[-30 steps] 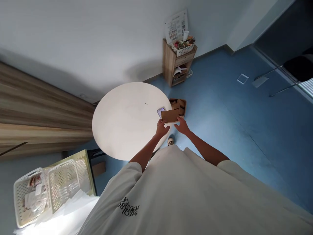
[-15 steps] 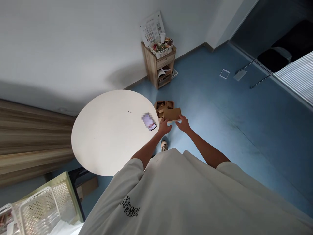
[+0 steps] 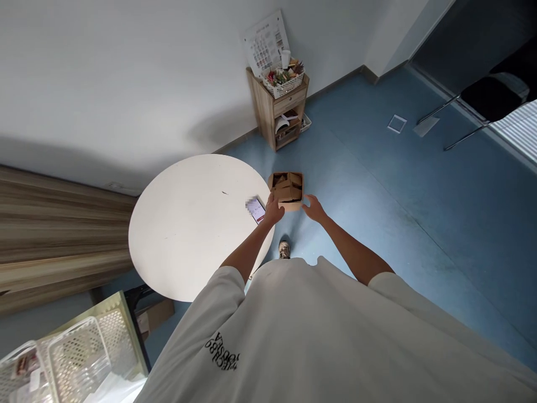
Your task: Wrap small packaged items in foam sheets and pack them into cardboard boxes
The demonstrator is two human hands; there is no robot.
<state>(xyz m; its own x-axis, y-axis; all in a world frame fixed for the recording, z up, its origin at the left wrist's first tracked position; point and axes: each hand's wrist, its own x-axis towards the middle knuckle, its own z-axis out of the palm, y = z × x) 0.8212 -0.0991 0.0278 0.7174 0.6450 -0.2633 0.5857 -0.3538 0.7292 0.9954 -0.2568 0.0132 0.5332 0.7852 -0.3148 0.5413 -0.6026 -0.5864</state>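
An open cardboard box (image 3: 291, 206) stands on the floor just right of the round table, with several brown cardboard pieces (image 3: 287, 191) lying inside it. At its near left corner is my left hand (image 3: 274, 210), thumb apart from the fingers; part of the fingers is hidden, and whether they press on the box is unclear. My right hand (image 3: 314, 209) is beside the box's right edge, its fingers stretched toward it and the thumb apart. No thing shows lifted in either hand.
The round white table (image 3: 193, 235) is on the left, with a phone (image 3: 257, 209) near its right edge. A wooden cabinet (image 3: 264, 115) bearing a white basket (image 3: 289, 87) stands against the wall. White baskets (image 3: 78, 347) sit at lower left. A black chair (image 3: 490, 99) is at right.
The flat brown cardboard piece held between both hands has gone down into the box and left the right hand. My left hand has moved slightly left; the view has shifted a little.
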